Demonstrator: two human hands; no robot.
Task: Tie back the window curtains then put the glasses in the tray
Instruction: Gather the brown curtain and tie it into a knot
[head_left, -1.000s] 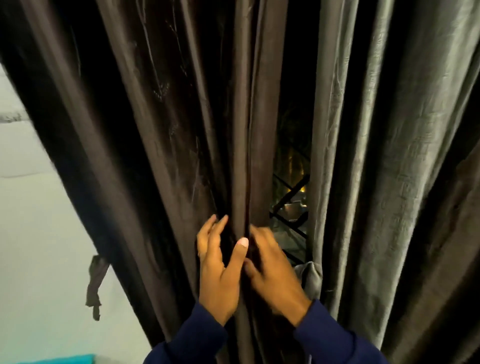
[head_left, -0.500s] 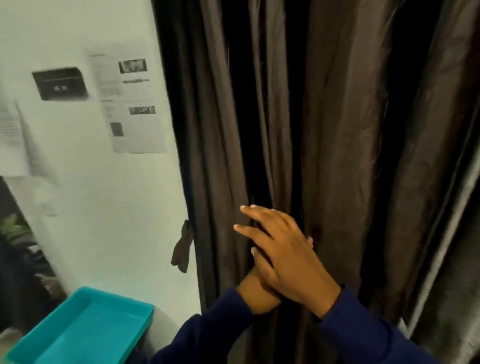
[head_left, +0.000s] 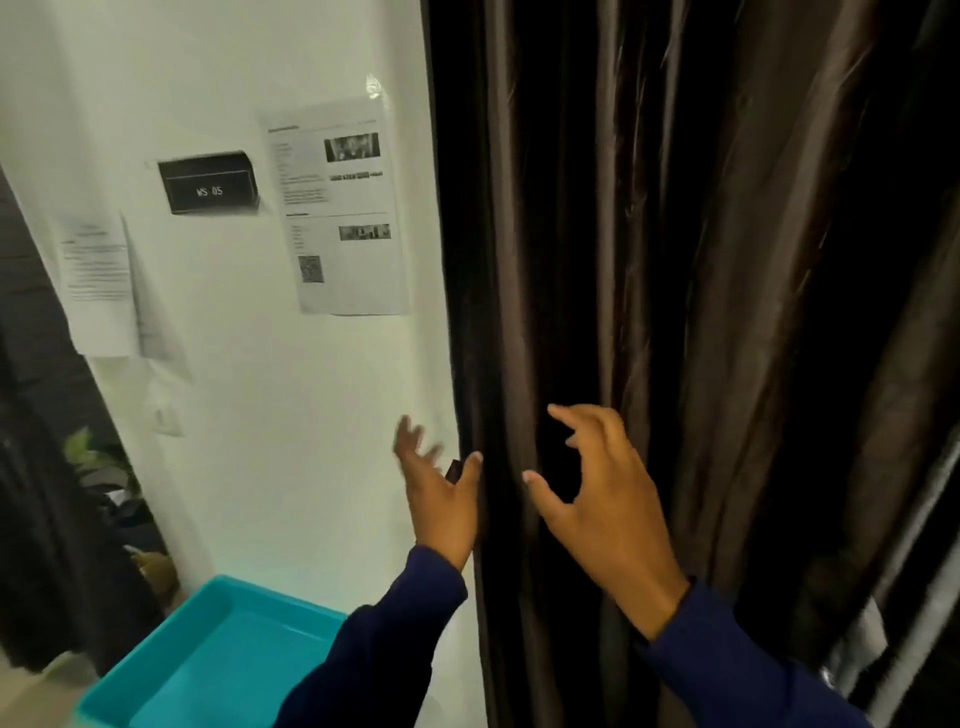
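White wall (head_left: 270, 441); dark curtain (head_left: 701, 312) (glossy, pleated)

Both hands, left hand (head_left: 441, 499) and right hand (head_left: 602, 509), spread beside dark curtain (head_left: 701, 312).

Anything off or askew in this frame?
Mostly tidy. One oddity: the left paper sheet on the wall hangs tilted, its right edge lifting away. The curtain hangs loose, untied; both hands, left and right, are open beside it. The tray holds no glasses.
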